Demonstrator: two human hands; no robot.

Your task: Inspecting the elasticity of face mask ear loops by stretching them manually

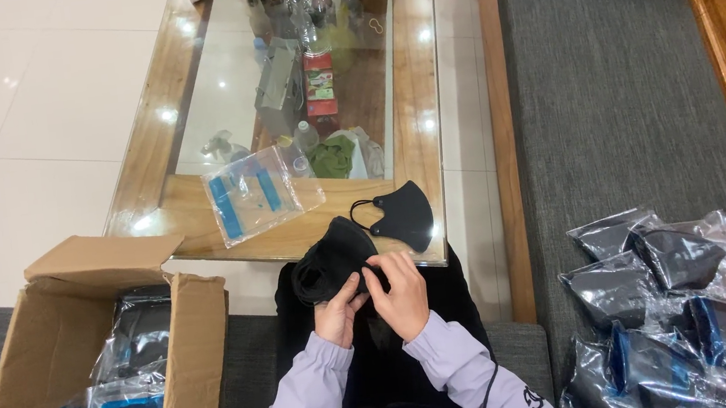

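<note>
Your left hand and your right hand meet over your lap, both closed on a stack of black face masks that you hold just at the near edge of the glass-topped wooden table. The left thumb and fingers pinch the stack's lower edge from beneath, while the right hand's fingers curl over its right end, where the ear loops gather; how tightly each finger presses, you cannot tell from here. A single black mask lies flat on the table just beyond the stack, its loop spread to the left. To the left of that rests an empty clear pouch with blue strips, also on the tabletop. On your left, an open cardboard box sits on the grey seat and holds more bagged masks. On your right, well apart from your hands, a heap of sealed packets of black masks lies on the grey cushion.
</note>
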